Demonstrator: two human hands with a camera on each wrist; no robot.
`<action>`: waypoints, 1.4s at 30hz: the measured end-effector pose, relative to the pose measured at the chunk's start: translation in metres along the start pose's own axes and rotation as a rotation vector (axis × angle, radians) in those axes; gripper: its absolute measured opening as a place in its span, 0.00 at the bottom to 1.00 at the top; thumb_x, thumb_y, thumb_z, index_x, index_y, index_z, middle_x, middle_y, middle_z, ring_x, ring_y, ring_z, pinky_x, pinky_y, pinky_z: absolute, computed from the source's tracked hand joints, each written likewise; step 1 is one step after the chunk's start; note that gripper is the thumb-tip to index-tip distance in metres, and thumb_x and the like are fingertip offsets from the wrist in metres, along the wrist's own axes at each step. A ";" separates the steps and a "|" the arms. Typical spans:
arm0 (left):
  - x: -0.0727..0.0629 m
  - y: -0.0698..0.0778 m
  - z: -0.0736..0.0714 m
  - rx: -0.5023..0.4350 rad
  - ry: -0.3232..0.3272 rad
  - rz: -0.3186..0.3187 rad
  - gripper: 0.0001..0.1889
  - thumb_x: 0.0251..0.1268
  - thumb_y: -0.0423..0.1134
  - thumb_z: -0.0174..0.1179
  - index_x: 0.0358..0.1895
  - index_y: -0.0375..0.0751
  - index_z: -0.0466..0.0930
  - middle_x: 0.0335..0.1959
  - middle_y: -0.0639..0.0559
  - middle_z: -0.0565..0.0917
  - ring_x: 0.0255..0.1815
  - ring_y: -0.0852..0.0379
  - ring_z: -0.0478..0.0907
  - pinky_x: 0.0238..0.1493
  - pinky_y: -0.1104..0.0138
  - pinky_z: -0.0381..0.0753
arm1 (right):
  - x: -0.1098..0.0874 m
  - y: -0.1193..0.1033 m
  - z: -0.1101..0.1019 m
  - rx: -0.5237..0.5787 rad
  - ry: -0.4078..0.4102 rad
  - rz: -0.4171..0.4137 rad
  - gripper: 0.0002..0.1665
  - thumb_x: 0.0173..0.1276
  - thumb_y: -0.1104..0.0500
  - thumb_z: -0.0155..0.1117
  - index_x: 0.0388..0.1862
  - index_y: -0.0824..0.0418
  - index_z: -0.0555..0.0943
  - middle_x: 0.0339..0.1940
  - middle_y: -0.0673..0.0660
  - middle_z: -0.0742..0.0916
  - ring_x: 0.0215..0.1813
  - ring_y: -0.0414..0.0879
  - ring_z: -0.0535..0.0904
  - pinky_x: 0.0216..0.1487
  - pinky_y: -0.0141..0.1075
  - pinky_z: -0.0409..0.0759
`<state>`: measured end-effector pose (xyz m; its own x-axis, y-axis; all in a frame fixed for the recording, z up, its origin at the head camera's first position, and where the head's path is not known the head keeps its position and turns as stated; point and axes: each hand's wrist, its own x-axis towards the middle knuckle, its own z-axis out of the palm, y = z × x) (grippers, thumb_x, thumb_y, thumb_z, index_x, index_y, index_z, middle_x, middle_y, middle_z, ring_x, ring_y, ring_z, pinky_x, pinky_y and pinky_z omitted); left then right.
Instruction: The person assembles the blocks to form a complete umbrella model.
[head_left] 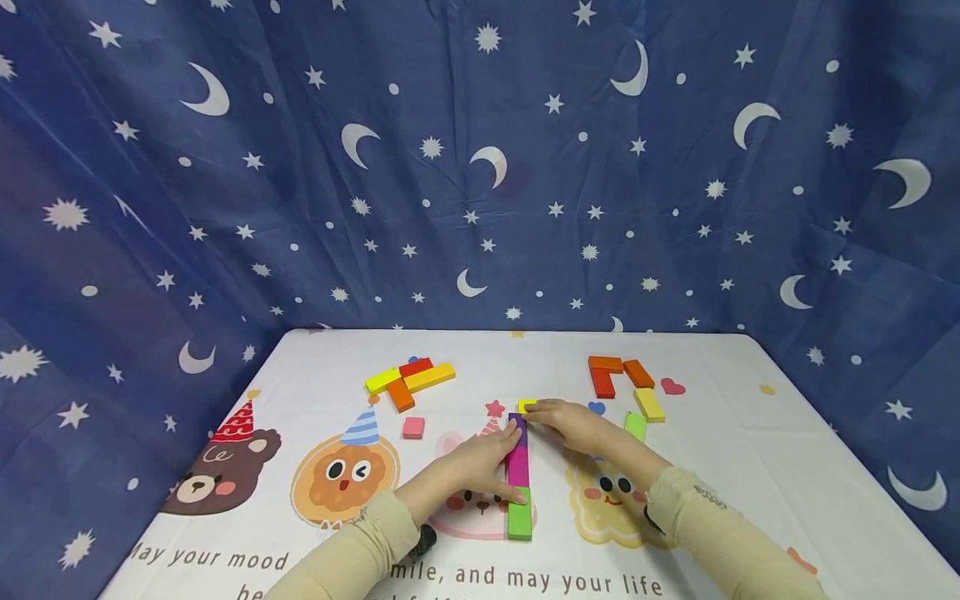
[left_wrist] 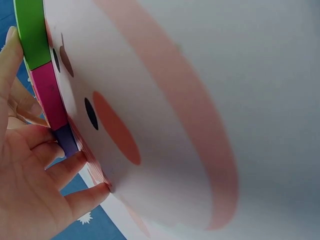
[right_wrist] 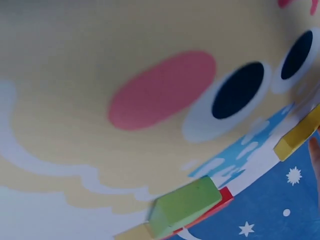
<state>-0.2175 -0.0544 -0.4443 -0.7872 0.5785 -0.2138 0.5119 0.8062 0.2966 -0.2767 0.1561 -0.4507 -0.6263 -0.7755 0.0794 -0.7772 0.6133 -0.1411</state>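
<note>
A straight row of wooden blocks runs away from me in the head view: a green block (head_left: 520,523) nearest, a magenta block (head_left: 518,468) in the middle, a purple block (head_left: 519,432) beyond. My left hand (head_left: 480,462) spans the row from its left side. Its thumb lies on the green block, and its other fingers reach the purple one, as the left wrist view also shows. At the row's far end my right hand (head_left: 573,423) pinches a yellow block (head_left: 527,406) with its fingertips; its thumb is mostly hidden. That yellow block (right_wrist: 298,134) appears at the right wrist view's edge.
On the left lie a yellow block (head_left: 382,381), a red block (head_left: 416,367), an orange block (head_left: 401,396) and a pink block (head_left: 413,428). Several orange, red and cream blocks curve on the right, with a light green block (head_left: 635,426) beside my right forearm. A starry blue curtain (head_left: 480,208) hangs behind.
</note>
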 end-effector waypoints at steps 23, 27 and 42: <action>0.003 -0.003 -0.003 0.010 0.007 0.006 0.55 0.47 0.68 0.63 0.74 0.42 0.51 0.77 0.48 0.51 0.74 0.52 0.57 0.71 0.58 0.62 | 0.006 -0.005 -0.004 -0.005 -0.013 0.049 0.20 0.65 0.66 0.60 0.56 0.63 0.79 0.57 0.62 0.82 0.59 0.57 0.78 0.56 0.45 0.78; 0.002 -0.002 -0.004 0.012 0.014 0.005 0.54 0.46 0.67 0.63 0.74 0.41 0.52 0.76 0.47 0.52 0.74 0.52 0.58 0.71 0.59 0.63 | 0.007 -0.005 -0.004 0.000 -0.009 0.042 0.19 0.66 0.66 0.59 0.56 0.64 0.79 0.57 0.63 0.82 0.59 0.57 0.79 0.56 0.44 0.78; -0.001 -0.015 -0.011 -0.135 0.144 0.026 0.34 0.60 0.54 0.61 0.65 0.37 0.69 0.63 0.45 0.75 0.64 0.49 0.72 0.64 0.55 0.71 | 0.004 -0.008 -0.002 0.009 0.007 0.027 0.16 0.65 0.67 0.59 0.52 0.64 0.81 0.54 0.62 0.84 0.56 0.56 0.81 0.54 0.42 0.80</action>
<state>-0.2278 -0.0683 -0.4378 -0.8205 0.5672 -0.0716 0.4894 0.7616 0.4249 -0.2733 0.1481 -0.4475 -0.6477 -0.7575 0.0821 -0.7593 0.6327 -0.1522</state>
